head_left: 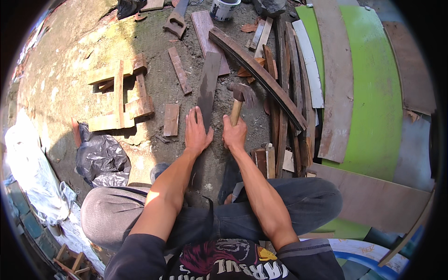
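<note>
My left hand (196,133) lies on a long grey-brown board (209,84), its fingers stretched forward and the thumb out to the side. The board runs away from me along the ground between my legs. Closed around the wooden handle of a hammer is my right hand (234,134). The hammer (238,100) points upward, its dark head just right of the board and apart from it. Left of my left hand lies a short wood block (171,119), with a narrow wood strip (179,70) farther off.
A nailed wooden frame (119,95) and a black plastic bag (102,158) lie at left. Ahead are a handsaw (176,21), a bucket (224,9) and a reddish plank (205,32). Long timber strips (261,77) and a green sheet (373,79) cover the right side.
</note>
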A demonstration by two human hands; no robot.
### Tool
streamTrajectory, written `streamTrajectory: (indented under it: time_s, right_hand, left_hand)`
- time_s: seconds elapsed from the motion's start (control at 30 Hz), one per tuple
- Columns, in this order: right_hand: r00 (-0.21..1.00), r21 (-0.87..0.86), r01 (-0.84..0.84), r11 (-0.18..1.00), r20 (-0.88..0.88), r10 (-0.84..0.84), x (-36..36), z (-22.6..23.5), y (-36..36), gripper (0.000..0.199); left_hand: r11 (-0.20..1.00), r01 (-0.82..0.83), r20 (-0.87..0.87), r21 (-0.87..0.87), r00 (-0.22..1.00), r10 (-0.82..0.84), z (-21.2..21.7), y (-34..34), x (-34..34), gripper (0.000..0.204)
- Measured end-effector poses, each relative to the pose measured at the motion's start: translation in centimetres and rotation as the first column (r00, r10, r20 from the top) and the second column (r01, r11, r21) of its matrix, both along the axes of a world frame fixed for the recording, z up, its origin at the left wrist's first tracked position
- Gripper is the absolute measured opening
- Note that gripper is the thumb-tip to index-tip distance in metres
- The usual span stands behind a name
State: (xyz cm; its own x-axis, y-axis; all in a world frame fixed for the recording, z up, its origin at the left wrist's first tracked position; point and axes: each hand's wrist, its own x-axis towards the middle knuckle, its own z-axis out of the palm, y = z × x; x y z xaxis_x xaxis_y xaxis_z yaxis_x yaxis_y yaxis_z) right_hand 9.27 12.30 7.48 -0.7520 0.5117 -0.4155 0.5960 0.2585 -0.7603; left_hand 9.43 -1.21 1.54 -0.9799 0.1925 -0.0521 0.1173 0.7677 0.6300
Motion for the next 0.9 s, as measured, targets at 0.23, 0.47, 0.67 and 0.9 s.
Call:
streamTrajectory:
  time_s: [0.23, 0.47, 0.67, 0.9]
  right_hand:
    - [0.989, -0.010, 0.005, 1.000, 0.147, -0.003, 0.6, -0.2, -0.4, 0.033]
    - [0.979, 0.320, -0.123, 0.939, -0.118, 0.168, 2.7, -2.9, 0.3, 0.030]
    - [0.982, -0.210, 0.187, 0.960, 0.047, -0.181, -0.4, -0.6, -0.7, 0.027]
    - [0.949, -0.340, 0.310, 0.888, 0.059, -0.309, 0.5, -1.5, -0.9, 0.022]
  left_hand:
    - [0.998, -0.019, 0.007, 0.053, 1.000, 0.019, -0.2, -0.2, -0.9, 0.096]
    - [0.999, -0.004, 0.015, 0.054, 1.000, 0.003, 0.1, 0.3, -0.3, 0.095]
    - [0.996, -0.024, 0.085, 0.082, 0.996, 0.017, 0.4, 0.0, -0.1, 0.094]
    - [0.999, 0.041, 0.050, -0.021, 0.998, -0.040, -0.5, -2.4, -0.9, 0.090]
